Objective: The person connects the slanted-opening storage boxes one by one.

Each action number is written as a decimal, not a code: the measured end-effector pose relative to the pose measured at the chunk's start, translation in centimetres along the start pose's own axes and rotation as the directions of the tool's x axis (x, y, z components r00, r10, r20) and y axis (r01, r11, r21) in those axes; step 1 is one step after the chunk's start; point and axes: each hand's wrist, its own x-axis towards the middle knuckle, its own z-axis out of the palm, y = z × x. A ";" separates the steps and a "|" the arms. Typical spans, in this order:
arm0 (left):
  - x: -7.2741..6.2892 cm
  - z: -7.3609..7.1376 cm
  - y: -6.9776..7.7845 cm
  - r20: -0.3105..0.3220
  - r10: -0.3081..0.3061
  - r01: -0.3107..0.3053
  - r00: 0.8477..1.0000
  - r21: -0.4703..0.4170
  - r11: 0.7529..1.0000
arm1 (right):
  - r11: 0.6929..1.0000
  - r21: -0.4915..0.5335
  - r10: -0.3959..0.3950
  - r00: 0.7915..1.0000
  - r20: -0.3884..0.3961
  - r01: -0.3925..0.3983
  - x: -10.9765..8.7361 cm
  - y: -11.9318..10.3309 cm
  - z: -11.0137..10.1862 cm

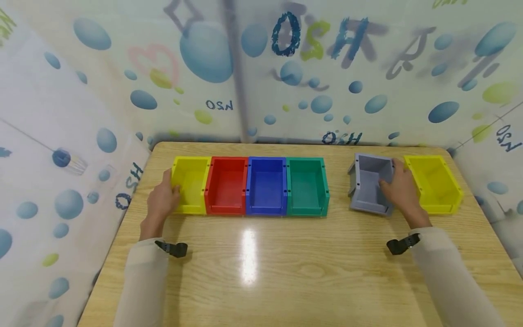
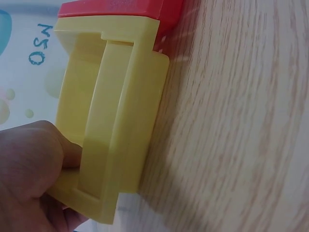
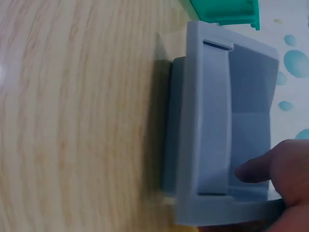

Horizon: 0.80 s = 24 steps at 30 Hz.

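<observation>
My left hand [image 1: 161, 197] grips the left side wall of a yellow plastic bin [image 1: 189, 184], thumb inside and fingers outside. That bin stands at the left end of a row, side against side with a red bin [image 1: 227, 184], a blue bin [image 1: 267, 184] and a green bin [image 1: 307, 185]. Over on the right, my right hand [image 1: 400, 188] pinches the right wall of a grey bin [image 3: 212, 121], its thumb inside. The grey bin [image 1: 371, 181] is slightly tilted, with a gap between it and the green one. All these bins look hollow with nothing inside.
A second yellow bin [image 1: 435, 184] stands right of the grey one, close beside my right hand. Behind the wooden table [image 1: 286, 263] rises a wall covering [image 1: 261, 81] with printed bubbles and letters. The table's back edge runs just behind the bins.
</observation>
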 end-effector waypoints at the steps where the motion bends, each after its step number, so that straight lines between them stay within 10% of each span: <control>1: 0.0 0.0 0.0 0.002 0.001 -0.001 1.000 -0.001 1.000 | 1.000 0.009 -0.023 1.000 0.001 0.023 0.1 0.3 0.1; 24: -0.1 0.0 0.0 -0.010 0.013 -0.013 1.000 0.004 1.000 | 0.981 0.136 -0.140 0.990 -0.012 0.141 -1.6 -5.6 -0.3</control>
